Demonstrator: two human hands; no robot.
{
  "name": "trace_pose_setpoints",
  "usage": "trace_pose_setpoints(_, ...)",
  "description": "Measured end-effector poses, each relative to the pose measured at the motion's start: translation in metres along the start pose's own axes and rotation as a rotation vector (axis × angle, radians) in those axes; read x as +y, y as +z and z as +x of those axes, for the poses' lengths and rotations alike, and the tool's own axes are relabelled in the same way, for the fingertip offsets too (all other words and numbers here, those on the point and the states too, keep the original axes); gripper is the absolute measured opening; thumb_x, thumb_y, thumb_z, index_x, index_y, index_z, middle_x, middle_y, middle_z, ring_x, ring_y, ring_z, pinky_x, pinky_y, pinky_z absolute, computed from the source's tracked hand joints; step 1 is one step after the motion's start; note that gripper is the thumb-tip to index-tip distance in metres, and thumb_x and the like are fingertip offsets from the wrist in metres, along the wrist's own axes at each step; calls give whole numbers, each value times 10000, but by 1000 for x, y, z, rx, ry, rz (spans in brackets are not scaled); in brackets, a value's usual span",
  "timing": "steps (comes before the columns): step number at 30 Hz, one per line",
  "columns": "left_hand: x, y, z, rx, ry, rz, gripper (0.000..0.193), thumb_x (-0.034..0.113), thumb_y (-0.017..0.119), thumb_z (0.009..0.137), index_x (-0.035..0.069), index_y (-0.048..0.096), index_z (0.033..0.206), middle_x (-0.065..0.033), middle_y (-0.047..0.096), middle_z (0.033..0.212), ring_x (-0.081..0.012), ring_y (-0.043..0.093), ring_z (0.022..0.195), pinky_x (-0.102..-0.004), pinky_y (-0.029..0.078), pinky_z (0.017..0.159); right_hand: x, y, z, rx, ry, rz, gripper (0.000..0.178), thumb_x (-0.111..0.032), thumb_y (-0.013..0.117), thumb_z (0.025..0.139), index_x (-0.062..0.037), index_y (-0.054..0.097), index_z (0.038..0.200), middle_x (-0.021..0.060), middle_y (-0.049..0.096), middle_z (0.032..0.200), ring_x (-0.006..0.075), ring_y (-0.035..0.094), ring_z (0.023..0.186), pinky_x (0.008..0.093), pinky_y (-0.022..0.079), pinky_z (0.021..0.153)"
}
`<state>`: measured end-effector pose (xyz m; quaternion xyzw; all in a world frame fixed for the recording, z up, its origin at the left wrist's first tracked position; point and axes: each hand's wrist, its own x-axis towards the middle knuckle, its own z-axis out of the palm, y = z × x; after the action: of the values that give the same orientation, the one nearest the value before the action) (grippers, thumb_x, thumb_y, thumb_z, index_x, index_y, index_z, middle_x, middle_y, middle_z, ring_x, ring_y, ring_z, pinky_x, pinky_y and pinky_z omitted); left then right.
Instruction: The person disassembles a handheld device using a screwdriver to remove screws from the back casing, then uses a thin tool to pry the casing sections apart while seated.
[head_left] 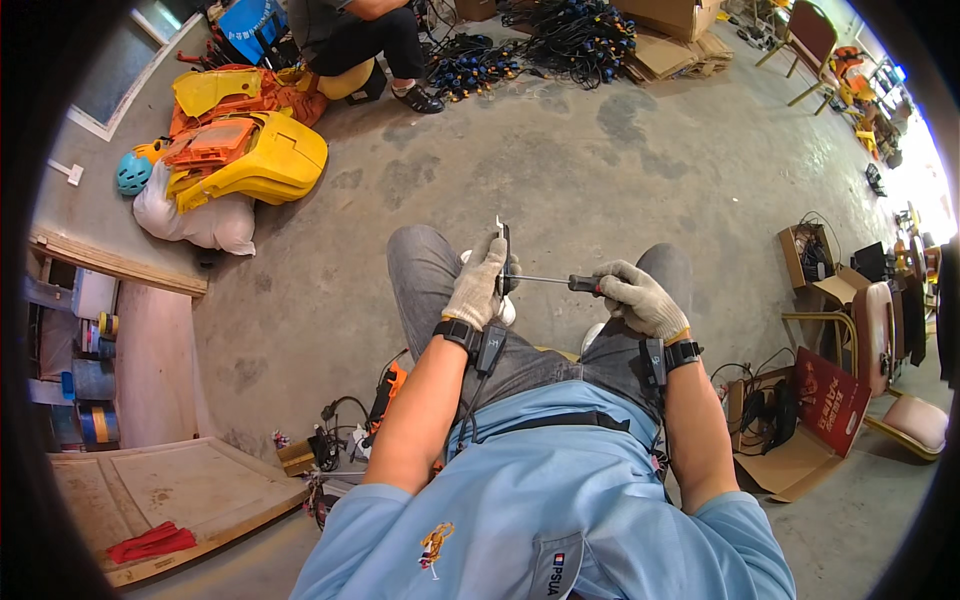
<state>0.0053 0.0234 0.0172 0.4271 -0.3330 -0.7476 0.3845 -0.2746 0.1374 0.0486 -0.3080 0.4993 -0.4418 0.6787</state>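
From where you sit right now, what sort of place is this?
Probably a workshop or storeroom: yellow and orange plastic-looking pieces are piled up, dark cables lie heaped on the floor, and the right hand holds a screwdriver.

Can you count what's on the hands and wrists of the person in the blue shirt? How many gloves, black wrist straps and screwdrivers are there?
Pale gloves: 2
Black wrist straps: 2
Screwdriver: 1
Total: 5
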Motion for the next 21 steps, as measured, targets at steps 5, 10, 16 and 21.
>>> trace_pose_setpoints(5, 0, 0, -1, -8, 8, 5, 528, 382, 597, 1067, 36, 490, 1451, -77, 662, 953, -123, 657, 761, -262, 573, 639, -3, 4, 0, 25, 48, 51, 423, -361, 647, 1030, 13, 627, 1226, 52, 628, 921, 99, 540, 682, 235, 438, 583)
trace_pose_setpoints(10, 1, 0, -3, 6, -3, 5, 533, 361, 608, 1063, 38, 478, 1467, -81, 663, 959, -128, 660, 771, -263, 573, 637, -16, 9, -3, 118, 246, -6, 421, -411, 581, 1061, -7, 642, 1159, 80, 625, 899, 98, 496, 599, 239, 388, 481)
trace_pose_setpoints(16, 0, 1, 0, 5, -16, -4, 533, 338, 629, 1055, 54, 474, 1478, -83, 666, 941, -135, 664, 760, -267, 573, 620, -6, 2, 1, 63, 130, -30, 339, -314, 618, 1039, -10, 624, 1189, 71, 609, 907, 111, 523, 646, 244, 435, 559)
trace_pose_setpoints(21, -4, -3, 2, -11, 4, 15, 528, 335, 633, 1053, 67, 482, 1482, -83, 673, 929, -141, 670, 748, -271, 571, 612, 2, 2, 0, 45, -59, 70, 349, -267, 681, 1002, -2, 605, 1215, 71, 613, 1001, 130, 571, 775, 280, 477, 667)
